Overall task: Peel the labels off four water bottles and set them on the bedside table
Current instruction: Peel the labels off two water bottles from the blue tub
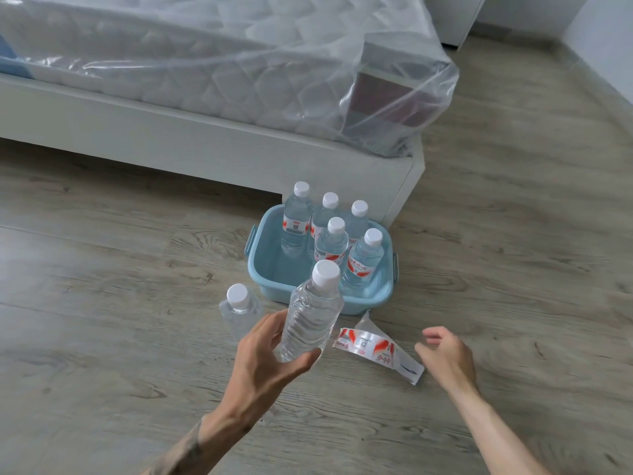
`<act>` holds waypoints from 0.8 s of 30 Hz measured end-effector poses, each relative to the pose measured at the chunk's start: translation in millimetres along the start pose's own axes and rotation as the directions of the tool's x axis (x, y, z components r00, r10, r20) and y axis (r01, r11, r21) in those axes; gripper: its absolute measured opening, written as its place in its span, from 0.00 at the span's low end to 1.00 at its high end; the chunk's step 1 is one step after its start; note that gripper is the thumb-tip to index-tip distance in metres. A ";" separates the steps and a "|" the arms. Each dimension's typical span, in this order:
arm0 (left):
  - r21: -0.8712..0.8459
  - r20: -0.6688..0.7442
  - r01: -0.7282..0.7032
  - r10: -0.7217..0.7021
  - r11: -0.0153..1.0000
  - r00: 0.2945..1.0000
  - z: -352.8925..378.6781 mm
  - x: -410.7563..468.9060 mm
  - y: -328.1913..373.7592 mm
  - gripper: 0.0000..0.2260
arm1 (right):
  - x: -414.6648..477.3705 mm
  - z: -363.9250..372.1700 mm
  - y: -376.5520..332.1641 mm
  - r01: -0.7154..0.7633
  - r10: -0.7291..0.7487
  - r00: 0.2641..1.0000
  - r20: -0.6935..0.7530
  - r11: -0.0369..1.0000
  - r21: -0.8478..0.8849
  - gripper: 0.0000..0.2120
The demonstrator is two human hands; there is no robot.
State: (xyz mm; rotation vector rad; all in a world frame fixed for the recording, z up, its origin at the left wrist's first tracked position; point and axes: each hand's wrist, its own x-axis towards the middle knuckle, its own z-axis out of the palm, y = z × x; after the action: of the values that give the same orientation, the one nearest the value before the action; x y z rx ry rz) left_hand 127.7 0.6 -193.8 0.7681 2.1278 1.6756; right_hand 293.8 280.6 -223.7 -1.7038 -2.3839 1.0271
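My left hand [270, 354] grips a clear water bottle [311, 313] with a white cap and no label, held tilted above the floor. A second bare bottle [238, 308] stands on the floor just left of it. Peeled red-and-white labels [373, 349] lie on the floor between my hands. My right hand [445, 354] hovers just right of the labels, fingers loosely curled and holding nothing. Several labelled bottles [363, 258] stand upright in a light blue plastic tub [270, 269] beyond my hands.
The tub sits on grey wood-look flooring against the corner of a white bed frame [205, 145]. A mattress in clear plastic wrap [239, 63] lies on the frame. White walls and a white cabinet base [459, 32] are at the far right.
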 end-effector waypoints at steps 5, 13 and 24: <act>0.013 -0.034 0.019 -0.018 1.000 0.999 8.5 2.9 -11.8 0.22 | -34.7 -14.1 -68.7 0.259 -0.333 0.909 0.251 0.923 0.284 0.19; 0.066 -0.126 -0.010 0.019 0.998 0.992 20.4 2.8 -24.8 0.21 | -91.7 19.3 -129.3 0.540 -0.644 0.749 0.156 0.730 0.418 0.35; 0.218 -0.036 0.043 -0.036 0.975 0.999 -18.2 -26.6 -62.0 0.20 | -79.1 80.0 -115.5 0.567 -0.635 0.770 0.067 0.729 0.384 0.32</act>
State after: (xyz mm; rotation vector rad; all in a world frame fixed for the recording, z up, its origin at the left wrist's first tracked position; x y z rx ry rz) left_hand 125.8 -39.8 -250.9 0.7580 2.3620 1.4588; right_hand 198.0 153.3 -198.7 -0.6413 -2.3987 1.4007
